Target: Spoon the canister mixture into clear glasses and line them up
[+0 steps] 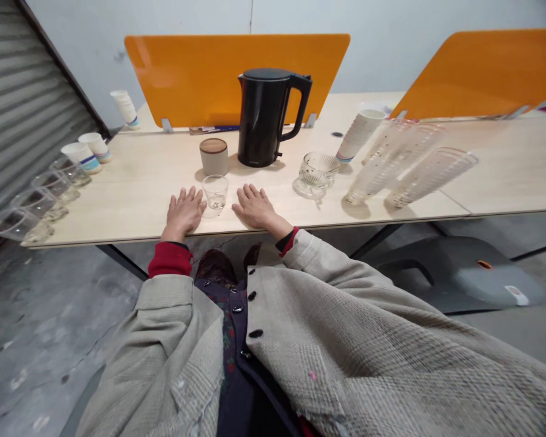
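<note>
"Nearest, a grey checked coat (309, 315) is seen, its red-cuffed sleeves stretched toward the black kettle (258, 124)."

"And how are the hands held?"

"Both are laid flat on the table (131, 203), palms down, fingers loosely spread. The left hand (185, 212) is placed in front of the kettle and to its left; the right hand (255, 207) is set almost straight in front of it."

"What is found between them?"

"One clear cup (215, 189), stood upright in front of the kettle, slightly to its left. It is gripped by neither hand; whether it is touched by the left thumb cannot be told."

"And farther in?"

"Well to the kettle's left, a row of clear cups (39, 200) is lined up. To its right, tall stacks of clear cups (430, 176) are set, and nearer to it a glass cup (317, 167) is stood on a saucer (303, 189). Just to its left, a lidded canister (214, 159) is placed behind the single cup."

"What is seen at the back?"

"Behind the kettle, an orange panel (186, 70) is fixed, backed by a pale wall (200, 15)."
</note>
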Action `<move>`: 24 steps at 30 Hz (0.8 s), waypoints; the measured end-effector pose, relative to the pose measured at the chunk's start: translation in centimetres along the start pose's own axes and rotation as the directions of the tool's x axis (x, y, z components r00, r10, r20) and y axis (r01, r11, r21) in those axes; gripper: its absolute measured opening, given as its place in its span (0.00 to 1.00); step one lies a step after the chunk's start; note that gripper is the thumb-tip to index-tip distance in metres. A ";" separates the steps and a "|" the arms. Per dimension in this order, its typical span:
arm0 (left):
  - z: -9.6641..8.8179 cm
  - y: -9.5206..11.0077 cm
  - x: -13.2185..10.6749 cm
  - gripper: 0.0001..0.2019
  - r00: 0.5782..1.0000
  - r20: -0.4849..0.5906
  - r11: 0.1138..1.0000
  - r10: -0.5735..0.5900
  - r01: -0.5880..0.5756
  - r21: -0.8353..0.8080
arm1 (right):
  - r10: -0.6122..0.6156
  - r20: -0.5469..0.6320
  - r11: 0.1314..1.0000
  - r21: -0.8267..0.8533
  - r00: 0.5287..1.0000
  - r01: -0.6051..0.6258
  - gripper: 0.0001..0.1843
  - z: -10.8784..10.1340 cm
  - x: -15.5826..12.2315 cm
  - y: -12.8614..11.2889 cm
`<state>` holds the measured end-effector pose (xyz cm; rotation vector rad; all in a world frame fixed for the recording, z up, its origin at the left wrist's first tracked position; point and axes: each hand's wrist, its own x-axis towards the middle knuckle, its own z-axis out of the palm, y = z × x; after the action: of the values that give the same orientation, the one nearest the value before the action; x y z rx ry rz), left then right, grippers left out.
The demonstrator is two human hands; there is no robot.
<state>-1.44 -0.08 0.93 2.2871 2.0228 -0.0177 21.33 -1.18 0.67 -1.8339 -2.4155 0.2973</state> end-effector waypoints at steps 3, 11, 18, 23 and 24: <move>0.0 -0.1 0.1 0.34 1.000 0.005 1.000 -0.001 0.001 -0.008 | -0.003 -0.006 1.000 -0.006 1.000 0.003 0.40 0.2 0.1 0.1; 0.2 -0.1 0.0 0.34 1.000 0.005 1.000 0.000 0.000 -0.026 | 0.003 -0.005 1.000 -0.009 1.000 -0.003 0.39 0.0 -0.1 -0.1; 0.6 -0.5 0.4 0.35 1.000 -0.008 1.000 0.006 -0.006 -0.020 | 0.003 -0.010 1.000 0.001 1.000 -0.003 0.40 0.2 0.2 0.0; 0.6 -0.6 0.5 0.35 1.000 -0.005 1.000 0.007 -0.007 -0.026 | 0.009 0.001 1.000 0.011 1.000 -0.009 0.40 0.0 0.0 -0.1; 0.6 -0.6 0.5 0.35 1.000 -0.005 1.000 0.009 -0.009 -0.028 | 0.010 0.002 1.000 0.014 1.000 -0.010 0.40 -0.1 0.0 -0.1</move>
<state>-1.91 0.44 0.28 2.2814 2.0022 0.0171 21.25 -1.21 0.74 -1.8418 -2.4003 0.3162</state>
